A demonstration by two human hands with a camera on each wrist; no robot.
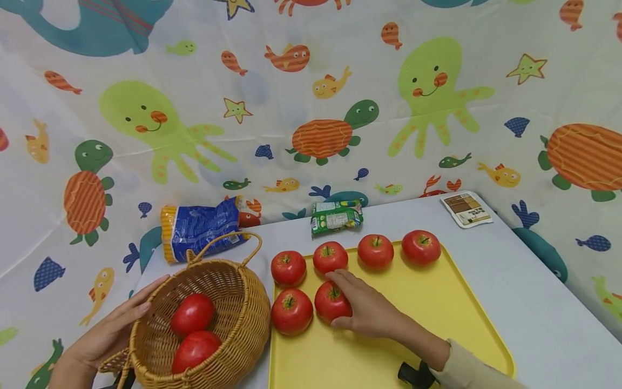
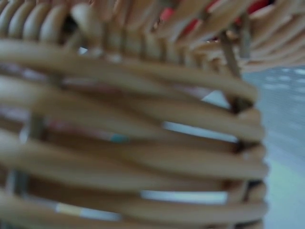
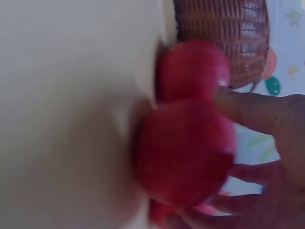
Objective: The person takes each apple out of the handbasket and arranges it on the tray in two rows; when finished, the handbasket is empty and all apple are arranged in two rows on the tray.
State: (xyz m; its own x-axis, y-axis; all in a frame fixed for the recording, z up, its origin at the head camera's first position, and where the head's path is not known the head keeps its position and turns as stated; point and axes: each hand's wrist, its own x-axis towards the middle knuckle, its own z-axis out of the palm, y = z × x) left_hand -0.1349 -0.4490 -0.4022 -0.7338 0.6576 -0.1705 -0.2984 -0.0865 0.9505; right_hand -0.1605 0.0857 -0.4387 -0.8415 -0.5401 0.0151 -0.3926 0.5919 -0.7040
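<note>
On the yellow tray [image 1: 413,313] my right hand [image 1: 364,305] grips a red apple [image 1: 331,303], its thumb and fingers on opposite sides. In the right wrist view this apple [image 3: 183,152] touches the tray, beside another apple [image 3: 193,69]. At the left, my left hand [image 1: 109,327] rests against the outer side of a wicker basket [image 1: 250,324], fingers nearly straight near the rim. Two red apples, an upper one [image 1: 193,315] and a lower one [image 1: 195,351], lie inside it. Only the basket's weave [image 2: 133,167] fills the left wrist view, hiding the left hand.
Several more apples stand on the tray, including a front-left one [image 1: 292,311] and a back-right one [image 1: 421,248]. Behind lie a blue bag [image 1: 201,229], a green packet [image 1: 337,217] and a white-and-brown packet [image 1: 466,209]. A patterned curtain [image 1: 272,162] hangs behind the table.
</note>
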